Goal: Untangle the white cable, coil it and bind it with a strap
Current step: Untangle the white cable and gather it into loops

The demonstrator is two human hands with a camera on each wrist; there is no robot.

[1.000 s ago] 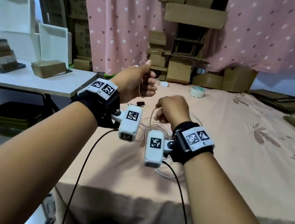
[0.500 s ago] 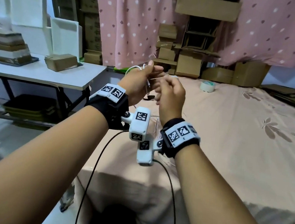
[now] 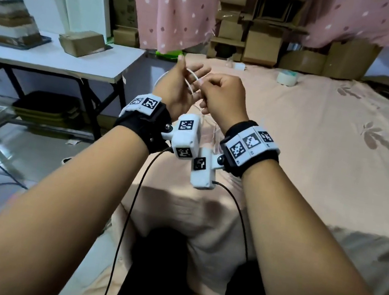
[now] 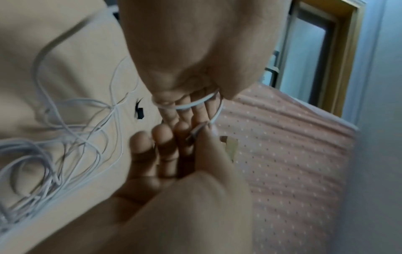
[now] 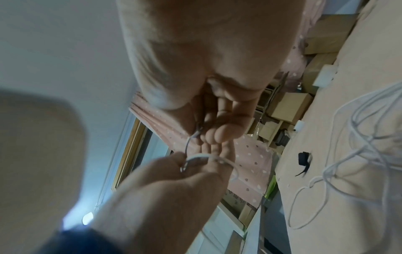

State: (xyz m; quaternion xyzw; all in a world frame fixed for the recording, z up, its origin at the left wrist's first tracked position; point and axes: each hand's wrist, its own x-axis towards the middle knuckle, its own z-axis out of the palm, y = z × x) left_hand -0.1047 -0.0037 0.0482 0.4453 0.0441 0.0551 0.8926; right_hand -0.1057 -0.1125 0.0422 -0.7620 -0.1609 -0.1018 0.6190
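1. The white cable (image 3: 193,77) now loops across the fingers (image 4: 168,114) of the left hand (image 3: 175,88), which have straightened since a moment ago (the thumb pins the cable).
2. The right hand (image 3: 224,98), close beside the left, pinches the cable's plug end between its thumb and curled fingers (image 5: 214,135).
3. The rest of the cable lies tangled on the peach-clothed surface (image 3: 317,147) below the hands.
4. A black strap (image 4: 139,110) lies near the tangle, and a tape roll (image 3: 286,78) sits farther off.

Head view: high, facing forward-down over bed (image 3: 315,154) edge. Wrist views: very close, along palms. All share left hand (image 3: 174,90), right hand (image 3: 225,96), cable (image 3: 191,77).
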